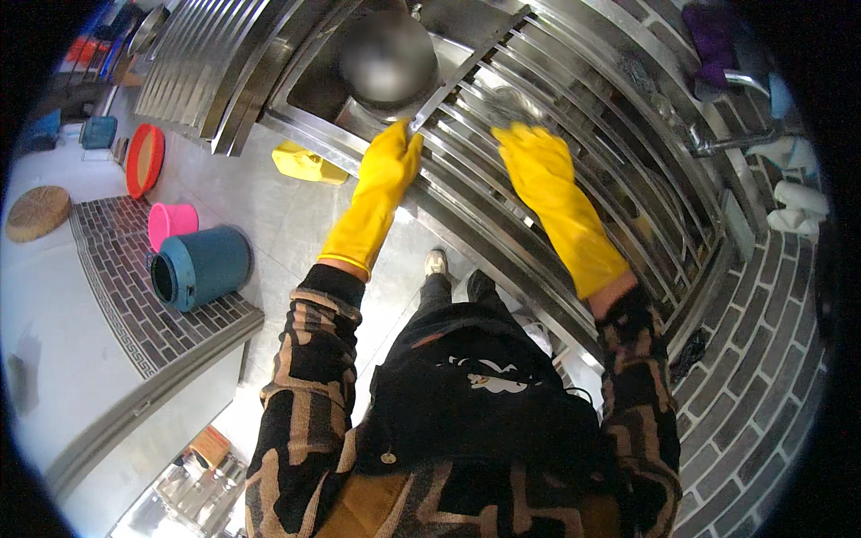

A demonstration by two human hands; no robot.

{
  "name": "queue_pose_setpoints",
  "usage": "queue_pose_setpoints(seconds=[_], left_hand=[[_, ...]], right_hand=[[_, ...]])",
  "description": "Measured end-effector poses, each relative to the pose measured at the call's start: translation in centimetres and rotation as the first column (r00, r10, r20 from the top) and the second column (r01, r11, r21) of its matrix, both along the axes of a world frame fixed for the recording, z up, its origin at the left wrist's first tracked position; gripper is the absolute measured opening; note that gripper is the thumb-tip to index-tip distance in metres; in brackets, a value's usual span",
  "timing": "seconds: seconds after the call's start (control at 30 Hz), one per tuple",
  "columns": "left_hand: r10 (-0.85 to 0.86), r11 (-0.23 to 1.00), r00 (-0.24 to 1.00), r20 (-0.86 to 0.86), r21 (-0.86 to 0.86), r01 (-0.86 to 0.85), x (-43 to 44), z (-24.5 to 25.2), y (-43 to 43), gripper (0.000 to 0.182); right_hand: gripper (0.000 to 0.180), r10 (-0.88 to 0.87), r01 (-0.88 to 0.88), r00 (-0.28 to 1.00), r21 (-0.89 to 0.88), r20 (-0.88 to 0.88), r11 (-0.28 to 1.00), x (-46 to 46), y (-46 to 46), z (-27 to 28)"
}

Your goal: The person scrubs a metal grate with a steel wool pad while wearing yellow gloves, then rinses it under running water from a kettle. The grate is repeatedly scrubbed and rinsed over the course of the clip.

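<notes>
A slatted stainless-steel rack lies across the sink counter before me. My left hand, in a yellow rubber glove, is closed on the end bar of this rack at the counter's front edge. Over the slats is my right hand, gloved the same way and blurred, its fingers bent. Just beyond those fingers shows a blurred wiry thing, perhaps a steel scourer; whether the hand holds it I cannot tell. A round metal pot or lid stands in the sink basin beyond my left hand.
Another ribbed metal panel stands at the upper left. On the right, a faucet reaches out by the brick-patterned wall. A yellow plastic container is below the counter edge; a blue canister and a pink tub are at left.
</notes>
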State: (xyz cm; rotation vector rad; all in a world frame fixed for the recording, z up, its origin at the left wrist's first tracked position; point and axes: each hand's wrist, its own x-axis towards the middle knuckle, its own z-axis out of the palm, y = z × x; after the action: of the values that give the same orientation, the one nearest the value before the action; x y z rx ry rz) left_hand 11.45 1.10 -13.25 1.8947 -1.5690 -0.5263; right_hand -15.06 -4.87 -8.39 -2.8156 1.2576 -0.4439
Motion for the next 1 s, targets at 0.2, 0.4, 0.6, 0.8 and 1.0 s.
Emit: queue_pose_setpoints(seconds=[0.2,0.4,0.6,0.8,1.0], left_hand=[[0.021,0.999,1.000,-0.017,0.026,-0.021,0.1,0.3,0.1,0.037],[0.039,0.985,0.988,-0.148,0.171,-0.013,-0.4,1.6,0.1,0.036],[0.054,0.994,0.998,-0.020,0.099,-0.052,0.0,1.1,-0.1,0.051],[0.089,0.987,0.964,-0.250,0.151,-0.052,0.0,0.3,-0.1,0.054],[0.086,0.996,0.742,-0.664,0.060,-0.061,4.3,0.7,-1.7,0.051]], right_hand=[[0.035,-0.202,0.411,0.821,0.307,-0.534,0.858,-10.0,3.6,1.0],[0.033,-0.532,0.320,0.784,0.526,0.320,0.788,-14.3,0.3,4.5],[0.032,-0.755,-0.019,0.322,0.801,0.571,0.598,-13.8,-1.8,2.6],[0.032,-0.689,-0.060,0.364,0.754,0.627,0.655,-12.1,-2.5,2.2],[0.032,-0.681,-0.030,0.448,0.771,0.580,0.636,-9.6,-3.7,2.1]])
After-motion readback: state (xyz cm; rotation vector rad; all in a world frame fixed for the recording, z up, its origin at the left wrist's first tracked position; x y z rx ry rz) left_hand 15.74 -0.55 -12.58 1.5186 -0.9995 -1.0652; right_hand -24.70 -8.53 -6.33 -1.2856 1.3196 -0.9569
